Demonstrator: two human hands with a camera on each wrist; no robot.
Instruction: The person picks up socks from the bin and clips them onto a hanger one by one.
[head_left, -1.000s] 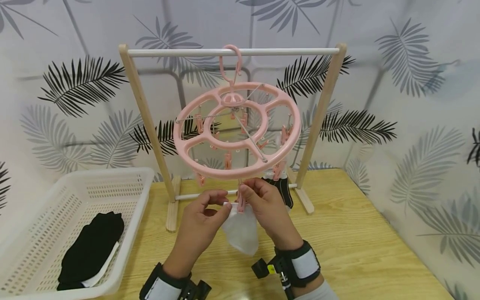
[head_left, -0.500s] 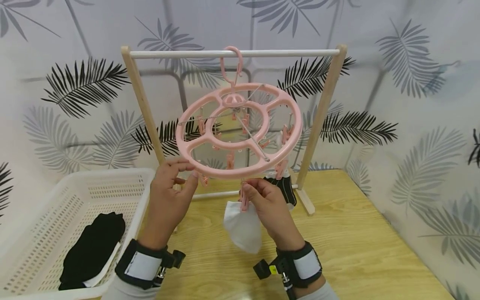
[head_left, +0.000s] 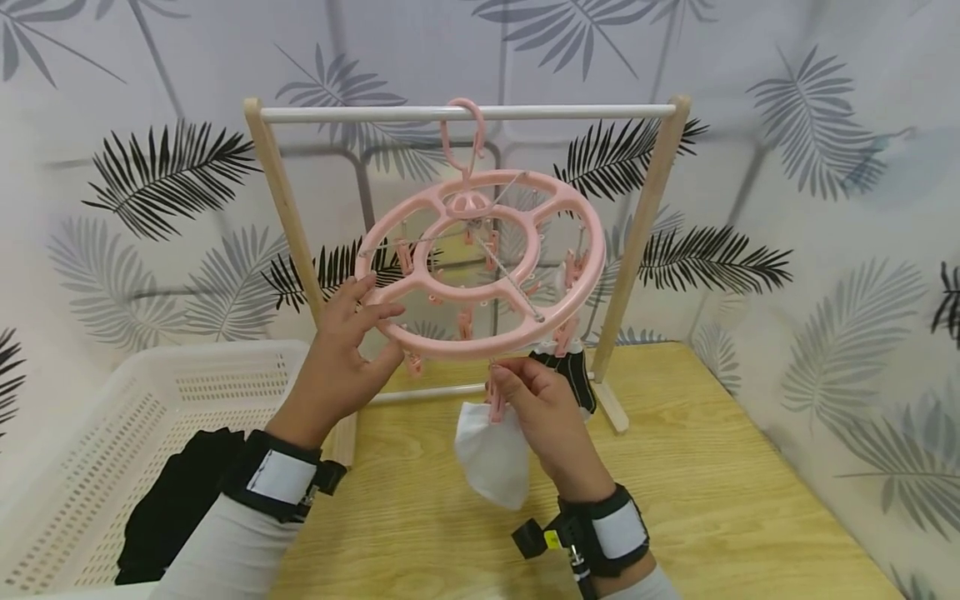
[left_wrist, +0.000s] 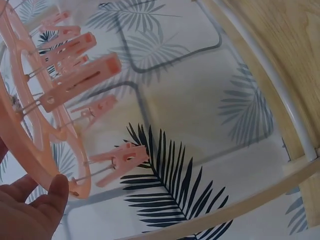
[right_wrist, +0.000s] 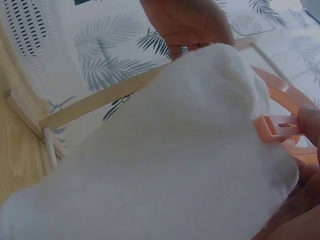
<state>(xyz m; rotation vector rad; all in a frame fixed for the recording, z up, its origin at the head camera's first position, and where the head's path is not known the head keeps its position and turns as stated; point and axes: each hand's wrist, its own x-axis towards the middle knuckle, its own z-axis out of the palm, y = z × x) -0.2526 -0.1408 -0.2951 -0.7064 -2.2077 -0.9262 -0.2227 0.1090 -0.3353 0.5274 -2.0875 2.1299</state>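
A pink round clip hanger [head_left: 465, 347] hangs by its hook from the rack's white bar. My left hand [head_left: 341, 358] holds its front left rim, fingers on top and thumb below. In the left wrist view the thumb [left_wrist: 57, 192] lies against the rim beside several dangling clothespins. My right hand [head_left: 551, 425] pinches a pink clothespin [head_left: 496, 408] under the front rim. That clothespin bites the top edge of a white sock [head_left: 491, 458], which hangs down above the table. In the right wrist view the sock [right_wrist: 165, 150] fills the middle, partly hiding the right fingers.
A wooden rack [head_left: 648, 225] stands on the wood-grain table [head_left: 712, 467]. Behind my right hand hangs a black striped sock [head_left: 576, 377] under another clothespin. At the left, a white perforated basket [head_left: 232, 387] holds black cloth [head_left: 176, 500], partly covered by my left sleeve.
My left hand has left the white sock's edge and moved up and left to the hanger's rim. My right hand stays at the clothespin, shifting slightly right with the sock.
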